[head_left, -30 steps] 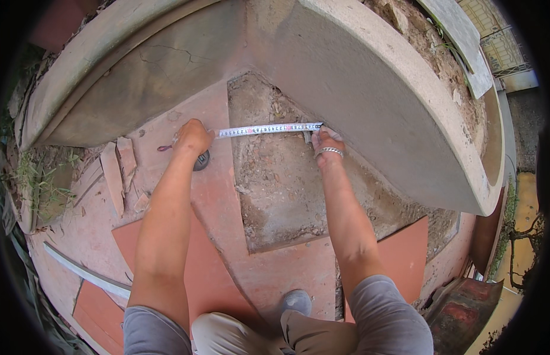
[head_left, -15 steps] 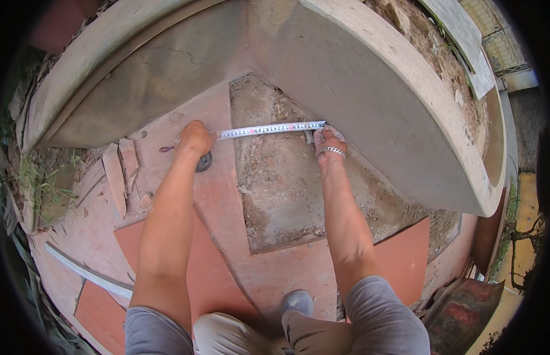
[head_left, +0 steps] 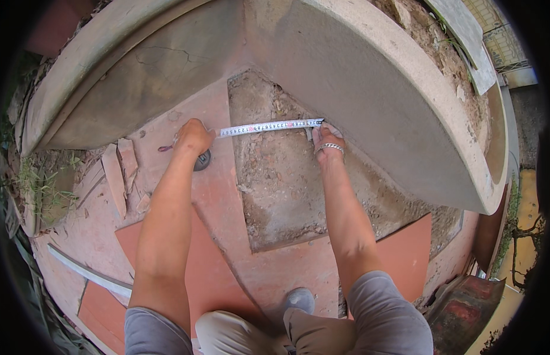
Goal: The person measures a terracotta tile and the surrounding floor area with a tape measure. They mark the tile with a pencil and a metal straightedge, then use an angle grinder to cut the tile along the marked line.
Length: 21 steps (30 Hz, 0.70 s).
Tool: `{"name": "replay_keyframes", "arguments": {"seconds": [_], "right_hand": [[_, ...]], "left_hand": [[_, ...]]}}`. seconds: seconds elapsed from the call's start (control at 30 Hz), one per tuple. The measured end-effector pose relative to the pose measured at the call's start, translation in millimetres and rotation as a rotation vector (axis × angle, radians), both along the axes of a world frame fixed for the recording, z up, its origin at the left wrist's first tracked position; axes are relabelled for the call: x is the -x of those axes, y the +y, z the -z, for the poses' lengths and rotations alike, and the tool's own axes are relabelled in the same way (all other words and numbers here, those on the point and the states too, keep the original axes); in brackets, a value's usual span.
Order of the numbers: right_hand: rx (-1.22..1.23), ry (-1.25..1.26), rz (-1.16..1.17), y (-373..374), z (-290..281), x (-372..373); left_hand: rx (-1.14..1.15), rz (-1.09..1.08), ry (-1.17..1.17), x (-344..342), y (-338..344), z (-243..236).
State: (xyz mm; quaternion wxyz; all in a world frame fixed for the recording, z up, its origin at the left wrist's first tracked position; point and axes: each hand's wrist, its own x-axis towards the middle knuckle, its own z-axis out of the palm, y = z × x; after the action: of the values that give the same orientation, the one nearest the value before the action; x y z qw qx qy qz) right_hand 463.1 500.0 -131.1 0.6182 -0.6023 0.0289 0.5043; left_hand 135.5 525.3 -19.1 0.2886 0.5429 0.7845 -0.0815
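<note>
Little has moved since half a second ago: the view has shifted slightly, while both hands and the tape measure [head_left: 269, 127] keep nearly the same places. At far left are one tuft of grass [head_left: 41, 186] and one pale strip [head_left: 89, 273], then two long broken slabs [head_left: 113, 180] with a smaller fragment [head_left: 144, 203] just beside them. Three flat red tiles can be counted: one at lower left, one beside the left forearm, one beside the right. The left hand [head_left: 193, 137] is clenched round the tape, a small dark-red loop [head_left: 165, 148] to its left and one dark rounded object [head_left: 202, 160] below it; whether that is the case, I cannot tell. The blade stretches rightward over one shallow pit [head_left: 281, 201], which contains soil and rubble. The right hand [head_left: 329, 139], one silver bracelet [head_left: 330, 146] at its wrist, grips the far end near the foot of a curved wall [head_left: 381, 100]; contact there is unclear. Beyond that wall, one raised planter [head_left: 497, 139] holds brown soil [head_left: 432, 50] and stones, a single grey slab [head_left: 464, 41] along its edge.
</note>
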Motion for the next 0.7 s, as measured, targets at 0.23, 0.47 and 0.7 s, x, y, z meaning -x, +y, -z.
{"name": "replay_keyframes", "arguments": {"seconds": [0.23,0.47,0.7], "right_hand": [[-0.074,0.004,0.037,-2.0,-10.0,-0.2],[-0.191,-0.040,-0.006,-11.3,-25.4,-1.7],[-0.091,-0.135,-0.193,-59.7,-49.0,-8.5]], "left_hand": [[-0.013,0.002,0.005,0.9,-0.9,1.8],[-0.012,0.002,-0.002,1.5,-1.3,4.0],[-0.065,0.028,-0.010,6.4,-7.6,13.0]]}}
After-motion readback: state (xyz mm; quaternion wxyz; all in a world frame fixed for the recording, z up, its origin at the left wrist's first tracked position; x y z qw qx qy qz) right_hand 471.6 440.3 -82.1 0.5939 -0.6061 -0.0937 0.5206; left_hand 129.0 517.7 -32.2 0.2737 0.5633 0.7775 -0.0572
